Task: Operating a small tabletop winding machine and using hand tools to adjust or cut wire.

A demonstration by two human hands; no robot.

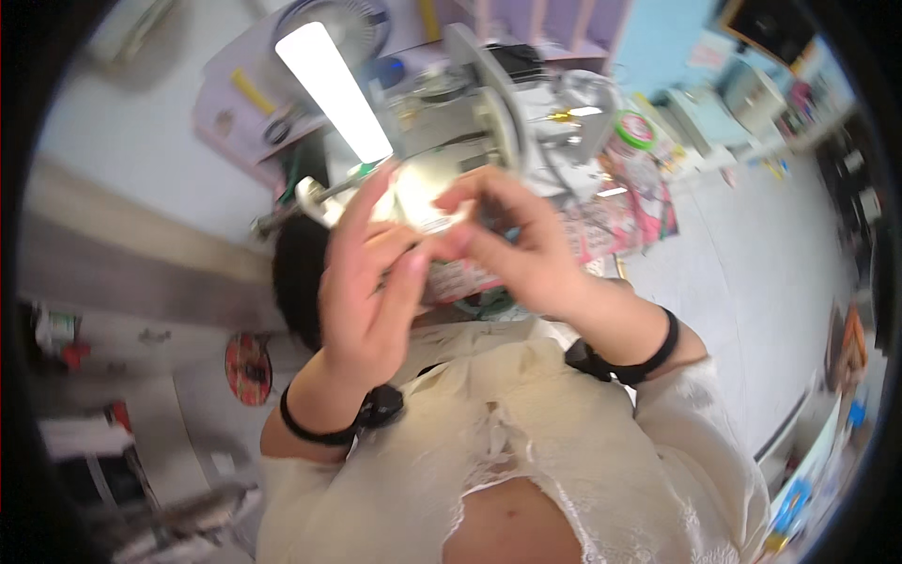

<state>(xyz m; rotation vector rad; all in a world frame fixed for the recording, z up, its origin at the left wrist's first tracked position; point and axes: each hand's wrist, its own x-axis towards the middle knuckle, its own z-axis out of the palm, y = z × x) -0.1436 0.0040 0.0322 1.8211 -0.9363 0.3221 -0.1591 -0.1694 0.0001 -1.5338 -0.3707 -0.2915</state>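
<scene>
My two hands are raised close together under a bright white bar lamp. On the left, my left hand has its index finger pointing up, while its thumb and other fingers bend toward the right hand's fingertips. My right hand has curled fingers, with thumb and fingertips drawn together. Whatever lies between the fingertips is too small and blurred to name. Just beyond the hands is a brightly lit pale surface of a grey-white machine. Pink patterned cloth lies to the right and partly beneath the hands.
A fan stands at the far left, beside a purple board. Right of the machine are a tub with a green lid and a yellow-handled tool. A round red patterned seat is at lower left.
</scene>
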